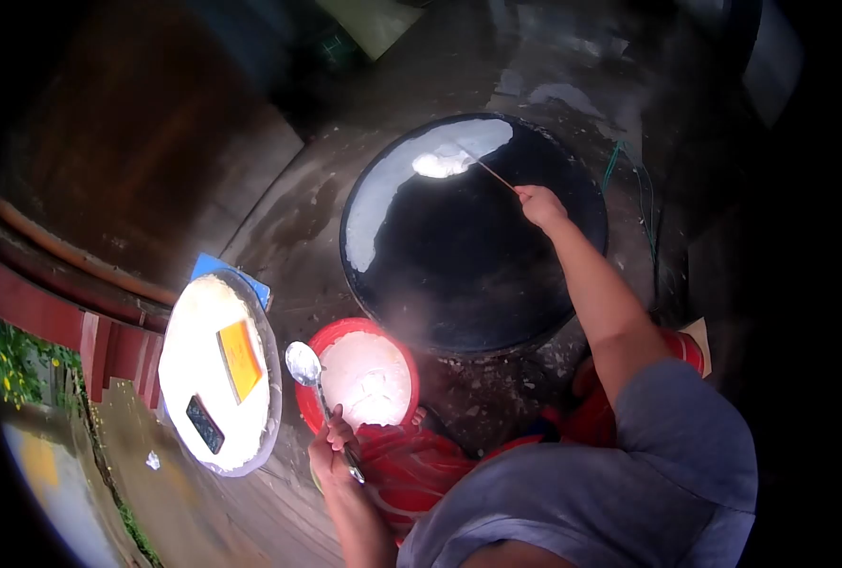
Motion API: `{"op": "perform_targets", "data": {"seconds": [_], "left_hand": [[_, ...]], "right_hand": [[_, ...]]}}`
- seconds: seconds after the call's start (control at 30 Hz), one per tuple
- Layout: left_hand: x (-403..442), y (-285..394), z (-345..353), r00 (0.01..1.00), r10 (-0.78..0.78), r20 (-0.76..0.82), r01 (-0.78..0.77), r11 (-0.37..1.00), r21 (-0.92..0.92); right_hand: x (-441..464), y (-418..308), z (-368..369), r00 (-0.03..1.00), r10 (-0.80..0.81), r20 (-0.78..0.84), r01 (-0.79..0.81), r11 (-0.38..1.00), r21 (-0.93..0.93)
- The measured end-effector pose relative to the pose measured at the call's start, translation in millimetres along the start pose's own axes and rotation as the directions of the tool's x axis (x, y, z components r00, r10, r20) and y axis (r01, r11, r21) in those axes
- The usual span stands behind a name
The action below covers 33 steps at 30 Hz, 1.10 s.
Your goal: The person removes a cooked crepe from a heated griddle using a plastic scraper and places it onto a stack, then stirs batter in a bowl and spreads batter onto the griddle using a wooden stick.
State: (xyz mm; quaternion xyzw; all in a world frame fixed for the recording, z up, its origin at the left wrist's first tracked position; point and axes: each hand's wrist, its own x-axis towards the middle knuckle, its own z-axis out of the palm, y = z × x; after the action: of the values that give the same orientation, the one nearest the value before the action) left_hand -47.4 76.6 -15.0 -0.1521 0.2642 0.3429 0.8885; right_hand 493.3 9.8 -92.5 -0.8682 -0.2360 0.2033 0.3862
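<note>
A large round black griddle (478,256) carries a curved band of pale batter (374,213) along its upper left edge, with a thicker white pool (443,163) near the top. My right hand (540,204) is closed on a thin stick (493,173), whose far end touches the batter by the pool. My left hand (334,445) grips the handle of a metal ladle (303,363), its white-smeared bowl held up beside a red bucket (412,364). Inside the bucket is white batter (366,377).
To the left stands a round white-topped surface (203,331) bearing a yellow-orange packet (241,360) and a dark phone-like object (205,423). Under its upper edge is a blue piece (257,286). Green cord (613,166) lies right of the griddle.
</note>
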Motion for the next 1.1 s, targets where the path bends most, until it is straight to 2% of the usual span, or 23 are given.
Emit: {"op": "perform_targets", "data": {"seconds": [0.03,0.07,0.1,0.17,0.2,0.23,0.3,0.33,0.37,0.43,0.47,0.53,0.57,0.63,0.7,0.77,0.83,0.87,0.9,0.97,1.03,1.07,1.1], "left_hand": [[-2,0,0,1.000,0.013,-0.014,-0.012,1.000,0.014],[-2,2,-3,1.000,0.008,-0.009,-0.007,0.999,0.031],[-1,4,-5,1.000,0.010,-0.009,-0.010,1.000,0.028],[-1,7,-7,1.000,-0.019,0.011,0.019,1.000,0.022],[-1,8,-8,1.000,-0.020,0.011,0.020,1.000,0.018],[-1,9,-9,1.000,-0.004,0.010,0.003,0.999,0.034],[1,8,-11,1.000,0.014,0.007,-0.014,0.999,0.042],[1,8,-11,1.000,0.025,-0.001,-0.025,0.999,0.042],[0,8,-10,0.999,0.035,-0.010,-0.035,0.998,0.048],[2,7,-7,0.999,0.030,-0.022,-0.028,0.998,0.064],[2,7,-7,0.999,0.026,-0.032,-0.023,0.997,0.077],[1,6,-7,1.000,0.009,-0.012,-0.008,0.998,0.066],[1,7,-8,1.000,-0.009,0.009,0.009,0.998,0.056],[2,11,-13,0.999,0.010,0.033,-0.012,0.997,0.072],[1,11,-14,0.999,0.045,0.013,-0.046,0.992,0.113],[3,11,-15,0.999,0.050,0.018,-0.052,0.992,0.113],[2,14,-18,0.999,0.048,0.022,-0.051,0.992,0.112],[3,17,-20,0.999,0.036,0.025,-0.038,0.993,0.108],[4,18,-21,0.999,0.022,0.032,-0.025,0.995,0.101],[5,21,-21,0.999,0.025,0.029,-0.028,0.994,0.109],[4,21,-25,0.999,0.033,0.009,-0.034,0.992,0.123],[6,23,-27,1.000,0.008,0.010,-0.009,0.995,0.104],[9,25,-28,1.000,-0.015,0.013,0.014,0.996,0.083]], "right_hand": [[-7,-12,6,0.996,-0.082,0.044,0.081,0.996,0.032],[-16,-21,9,0.993,-0.057,0.100,0.068,0.992,-0.110],[-26,-27,11,0.991,-0.104,0.083,0.116,0.982,-0.151],[-41,-31,-11,0.976,-0.110,0.186,0.131,0.986,-0.105],[-36,-13,-19,0.962,-0.082,0.260,0.083,0.997,0.005],[-47,-8,-35,0.985,-0.082,0.155,0.099,0.989,-0.108],[-53,11,-38,0.988,0.063,-0.145,-0.077,0.992,-0.097],[-45,25,-29,0.986,0.042,-0.159,-0.050,0.998,-0.046],[-26,46,-4,0.996,0.027,-0.089,-0.017,0.994,0.112],[-42,8,24,0.994,-0.108,0.025,0.109,0.992,-0.059],[-51,-5,19,0.994,-0.107,0.028,0.108,0.992,-0.058],[-62,-32,3,0.970,-0.139,0.198,0.165,0.978,-0.125],[-50,-17,-3,0.951,-0.165,0.261,0.177,0.984,-0.026],[-60,-25,-11,0.996,-0.058,0.073,0.065,0.994,-0.089],[-44,-7,27,0.992,-0.115,0.053,0.113,0.993,0.035],[-67,-32,39,0.972,-0.202,0.120,0.210,0.976,-0.055],[-79,-46,16,0.939,-0.244,0.243,0.282,0.950,-0.136],[-83,-46,-3,0.920,-0.243,0.307,0.285,0.953,-0.101],[-88,-43,-19,0.925,-0.191,0.328,0.215,0.976,-0.040],[-71,4,-10,0.988,-0.124,0.094,0.131,0.988,-0.076],[-68,18,20,0.995,-0.098,0.005,0.097,0.994,0.050],[-70,19,41,0.976,-0.212,0.037,0.210,0.976,0.047],[-83,-1,47,0.941,-0.309,0.135,0.316,0.948,-0.031]]}}
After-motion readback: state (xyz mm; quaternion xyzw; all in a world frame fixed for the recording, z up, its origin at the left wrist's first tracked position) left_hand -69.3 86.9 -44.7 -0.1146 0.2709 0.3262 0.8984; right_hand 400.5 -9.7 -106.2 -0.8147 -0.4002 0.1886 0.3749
